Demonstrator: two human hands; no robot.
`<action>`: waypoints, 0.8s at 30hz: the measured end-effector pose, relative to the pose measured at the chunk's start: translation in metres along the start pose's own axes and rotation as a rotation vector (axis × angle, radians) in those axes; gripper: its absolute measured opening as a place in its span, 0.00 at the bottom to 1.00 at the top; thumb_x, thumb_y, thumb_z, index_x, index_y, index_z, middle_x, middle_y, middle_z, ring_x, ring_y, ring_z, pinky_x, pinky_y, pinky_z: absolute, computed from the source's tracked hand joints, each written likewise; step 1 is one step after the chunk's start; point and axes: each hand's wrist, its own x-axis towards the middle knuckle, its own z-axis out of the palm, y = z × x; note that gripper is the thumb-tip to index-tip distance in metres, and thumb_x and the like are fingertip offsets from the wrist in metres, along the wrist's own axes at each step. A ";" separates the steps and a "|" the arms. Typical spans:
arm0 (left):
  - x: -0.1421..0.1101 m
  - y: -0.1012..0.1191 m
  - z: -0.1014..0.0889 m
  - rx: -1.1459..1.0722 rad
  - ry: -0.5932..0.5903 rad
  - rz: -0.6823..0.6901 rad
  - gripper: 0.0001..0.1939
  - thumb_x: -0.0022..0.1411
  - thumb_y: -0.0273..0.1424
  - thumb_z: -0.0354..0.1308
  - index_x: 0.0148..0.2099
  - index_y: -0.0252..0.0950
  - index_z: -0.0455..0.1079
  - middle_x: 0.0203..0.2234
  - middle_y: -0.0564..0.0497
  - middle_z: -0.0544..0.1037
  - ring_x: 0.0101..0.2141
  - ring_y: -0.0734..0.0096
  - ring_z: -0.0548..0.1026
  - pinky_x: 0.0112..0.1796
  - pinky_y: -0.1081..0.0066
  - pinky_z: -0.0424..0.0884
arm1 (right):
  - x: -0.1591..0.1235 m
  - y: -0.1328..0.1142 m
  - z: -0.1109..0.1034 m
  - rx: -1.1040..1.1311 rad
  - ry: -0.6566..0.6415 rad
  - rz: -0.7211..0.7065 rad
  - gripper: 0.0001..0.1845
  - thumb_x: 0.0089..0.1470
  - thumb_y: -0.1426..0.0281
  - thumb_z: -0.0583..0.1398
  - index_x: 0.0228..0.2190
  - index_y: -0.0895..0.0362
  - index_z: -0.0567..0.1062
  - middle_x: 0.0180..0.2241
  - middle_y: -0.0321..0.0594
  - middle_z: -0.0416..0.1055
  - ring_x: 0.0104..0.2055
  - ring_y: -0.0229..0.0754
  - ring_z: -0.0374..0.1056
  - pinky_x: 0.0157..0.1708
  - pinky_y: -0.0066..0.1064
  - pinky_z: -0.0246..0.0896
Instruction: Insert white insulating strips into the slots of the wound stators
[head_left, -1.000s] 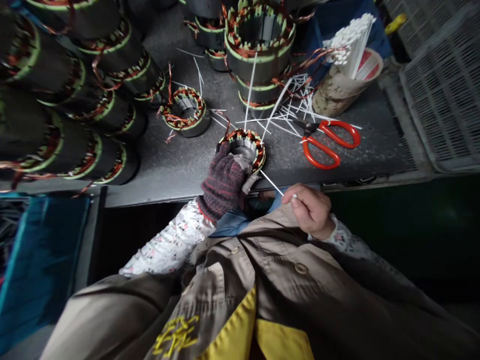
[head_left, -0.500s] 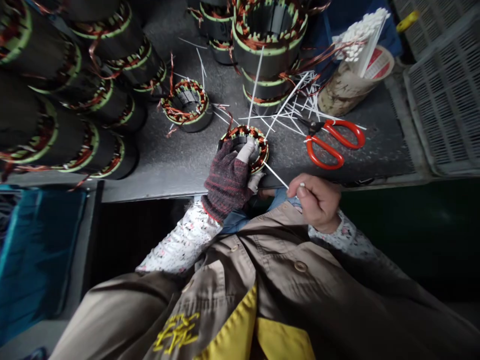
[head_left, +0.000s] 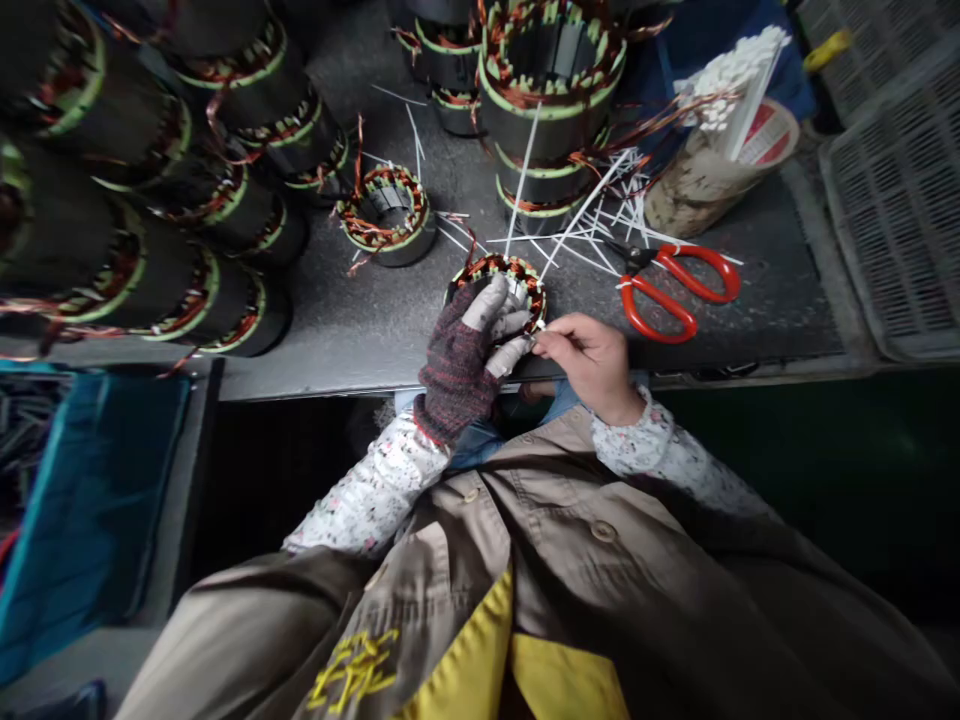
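Note:
A small motor stator, its copper windings ringed by a pale green edge, sits near the table's front edge. My left hand, in a dark knit glove with white-wrapped fingertips, grips its near side, some fingers over the opening. Two white cable ties stick up from the far and right parts of its rim. My bare right hand is closed at the rim's right side, thumb and forefinger pinched beside the left fingertips. A small white piece of cable tie shows at that pinch; the rest is hidden.
Red-handled scissors lie to the right, beside loose cable ties. A brown container holds a bundle of cable ties. Another small stator sits behind, with stacked stators farther back and rows at left.
My right hand has moved left and up from the end of a stretched cable tie to the stator's rim. The left fingers have shifted over the opening. The whole view has shifted slightly.

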 end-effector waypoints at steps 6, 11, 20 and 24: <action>0.009 0.003 0.003 0.069 0.185 0.173 0.07 0.71 0.31 0.61 0.48 0.45 0.77 0.39 0.54 0.84 0.47 0.65 0.82 0.60 0.53 0.73 | -0.007 -0.012 -0.016 -0.107 -0.102 -0.094 0.17 0.68 0.60 0.56 0.31 0.54 0.76 0.29 0.36 0.78 0.29 0.36 0.71 0.31 0.29 0.66; 0.009 0.002 0.003 0.155 0.157 0.153 0.06 0.72 0.34 0.59 0.46 0.43 0.77 0.40 0.53 0.85 0.46 0.65 0.83 0.62 0.51 0.72 | -0.002 -0.012 -0.012 -0.261 -0.107 -0.192 0.14 0.65 0.67 0.57 0.28 0.55 0.74 0.27 0.37 0.75 0.30 0.37 0.71 0.32 0.30 0.63; 0.009 0.003 0.002 0.186 0.132 0.160 0.07 0.72 0.33 0.58 0.50 0.46 0.76 0.39 0.55 0.84 0.44 0.67 0.83 0.64 0.50 0.70 | -0.003 -0.010 -0.019 -0.013 -0.125 0.001 0.17 0.66 0.59 0.57 0.28 0.54 0.74 0.28 0.37 0.74 0.28 0.37 0.70 0.31 0.32 0.66; 0.009 0.002 0.002 0.195 0.137 0.176 0.07 0.73 0.34 0.58 0.48 0.43 0.76 0.38 0.53 0.84 0.43 0.66 0.83 0.63 0.49 0.71 | 0.001 -0.014 -0.019 -0.129 -0.156 -0.034 0.15 0.63 0.62 0.58 0.26 0.54 0.73 0.26 0.36 0.72 0.29 0.38 0.68 0.32 0.32 0.63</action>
